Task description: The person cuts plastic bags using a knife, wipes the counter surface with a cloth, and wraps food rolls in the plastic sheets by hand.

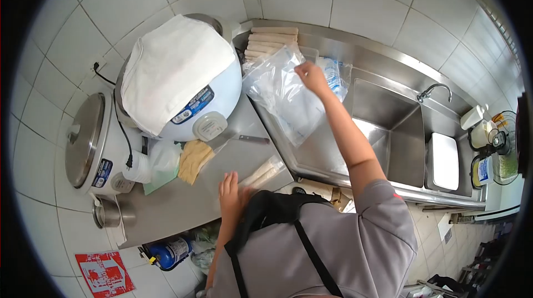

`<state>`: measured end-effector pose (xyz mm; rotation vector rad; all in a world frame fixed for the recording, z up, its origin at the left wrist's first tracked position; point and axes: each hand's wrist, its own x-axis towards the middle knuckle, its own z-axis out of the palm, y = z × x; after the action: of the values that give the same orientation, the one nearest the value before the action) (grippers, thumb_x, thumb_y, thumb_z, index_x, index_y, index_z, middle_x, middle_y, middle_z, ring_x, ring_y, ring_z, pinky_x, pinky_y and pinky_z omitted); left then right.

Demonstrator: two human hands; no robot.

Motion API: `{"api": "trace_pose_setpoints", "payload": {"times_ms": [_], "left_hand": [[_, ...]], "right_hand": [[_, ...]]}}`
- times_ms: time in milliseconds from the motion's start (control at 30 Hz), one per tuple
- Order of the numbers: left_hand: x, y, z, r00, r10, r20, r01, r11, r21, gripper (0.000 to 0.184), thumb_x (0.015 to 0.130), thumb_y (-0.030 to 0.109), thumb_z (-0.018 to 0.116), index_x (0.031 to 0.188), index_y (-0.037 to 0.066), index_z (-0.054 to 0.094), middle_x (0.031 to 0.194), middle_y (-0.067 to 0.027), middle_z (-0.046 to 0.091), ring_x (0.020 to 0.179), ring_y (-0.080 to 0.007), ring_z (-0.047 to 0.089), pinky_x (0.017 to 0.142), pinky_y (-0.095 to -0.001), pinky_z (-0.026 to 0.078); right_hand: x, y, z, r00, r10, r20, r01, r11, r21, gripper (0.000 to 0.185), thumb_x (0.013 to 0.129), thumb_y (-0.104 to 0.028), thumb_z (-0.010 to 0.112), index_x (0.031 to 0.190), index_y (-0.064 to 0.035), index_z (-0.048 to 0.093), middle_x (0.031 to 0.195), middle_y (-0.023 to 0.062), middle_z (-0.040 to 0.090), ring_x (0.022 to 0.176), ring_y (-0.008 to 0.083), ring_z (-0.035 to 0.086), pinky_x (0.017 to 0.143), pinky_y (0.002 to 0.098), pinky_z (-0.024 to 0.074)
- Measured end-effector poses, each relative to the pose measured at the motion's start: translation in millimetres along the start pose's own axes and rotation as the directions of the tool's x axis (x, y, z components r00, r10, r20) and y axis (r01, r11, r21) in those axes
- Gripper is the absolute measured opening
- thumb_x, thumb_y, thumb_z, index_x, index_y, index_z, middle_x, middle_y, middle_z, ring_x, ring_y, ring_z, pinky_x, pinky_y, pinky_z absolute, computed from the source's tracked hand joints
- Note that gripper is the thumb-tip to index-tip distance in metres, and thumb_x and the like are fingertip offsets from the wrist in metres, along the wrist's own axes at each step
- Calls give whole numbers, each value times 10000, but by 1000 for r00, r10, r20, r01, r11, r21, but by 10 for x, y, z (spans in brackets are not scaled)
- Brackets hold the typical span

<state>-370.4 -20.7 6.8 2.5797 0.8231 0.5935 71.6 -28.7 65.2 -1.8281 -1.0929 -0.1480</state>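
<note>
My right hand [312, 77] is closed on the upper edge of a large clear plastic bag [288, 95], which hangs over the steel drainboard left of the sink. Behind the bag lies a stack of pale, wrapped rolls [275, 36]. Blue-printed plastic packaging [335, 76] shows just right of my right hand. My left hand [229, 197] rests at the front edge of the steel counter, fingers stretched out, holding nothing visible. Beside it lies a pale, long item in clear wrap [264, 173]. A knife [254, 139] lies farther back on the counter.
A big cooker [225, 95] topped with a white cloth [177, 65] stands at back left, another lidded cooker [86, 142] farther left. A yellow cloth [195, 161] lies before them. Right are the sink basin [383, 131], faucet [436, 91] and a white-topped container [445, 160].
</note>
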Motion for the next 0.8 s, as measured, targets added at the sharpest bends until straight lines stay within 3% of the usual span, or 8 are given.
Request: {"api": "trace_pose_setpoints", "payload": {"times_ms": [33,133,233,433,533,600,667,800], "left_hand": [[-19,17,-2,999,-26,-30,26,1000,-14,571,900,375,516,1307,-17,437,1304,-180,476,1269,-346,392,1053,-507,267],[-36,87,8,997,-71,0,71,994,83,527,888,287,531,1318,3,426,1286,-154,489,1261,-317,409,1051,-502,270],[-99,-73,278,996,-36,76,9,944,329,505,860,206,531,1322,35,422,1254,-127,505,1234,-273,440,1050,-494,275],[-41,65,232,988,-48,149,6,963,269,478,817,137,523,1285,65,450,1173,-100,537,1146,-240,493,1024,-466,313],[-30,14,252,983,-75,167,31,967,253,499,794,126,540,1281,64,453,1165,-93,542,1129,-244,501,1013,-462,324],[-98,-8,274,978,-96,187,41,960,278,532,774,130,557,1290,66,444,1176,-90,542,1138,-246,499,1026,-465,314],[-19,22,275,982,-93,164,34,943,330,564,757,133,570,1300,66,434,1193,-91,537,1155,-249,492,1042,-471,298],[15,100,208,985,-110,130,39,890,455,614,763,226,614,1317,57,409,1258,-103,504,1214,-263,451,1081,-496,244]], "right_hand": [[231,182,-24,1000,-12,-14,10,996,-89,237,855,-220,609,856,7,680,894,167,658,808,327,633,712,375,493],[769,404,-104,995,95,-32,-99,986,-135,288,830,-289,601,902,-25,690,848,196,663,808,352,645,728,403,494],[1223,650,-10,992,127,-1,-125,974,-191,296,821,-298,597,905,-30,691,821,196,662,788,352,645,727,404,495],[1901,1068,471,999,-11,45,19,981,-191,253,820,-245,558,819,-13,658,759,195,646,765,359,631,706,451,482],[2175,1240,737,992,-100,73,122,883,-454,203,820,-196,528,827,-33,649,809,188,641,825,356,617,725,464,472],[2320,1303,849,962,-148,231,257,778,-573,197,846,-164,521,923,-48,660,1067,161,618,1000,349,576,845,423,477],[2427,1257,954,961,-47,271,199,801,-565,224,845,-122,519,1027,-66,636,1178,149,571,1089,317,541,894,405,461],[2551,1269,1210,946,91,312,126,782,-611,328,850,-127,525,1170,-65,556,1248,130,538,1146,299,521,916,443,451]]}}
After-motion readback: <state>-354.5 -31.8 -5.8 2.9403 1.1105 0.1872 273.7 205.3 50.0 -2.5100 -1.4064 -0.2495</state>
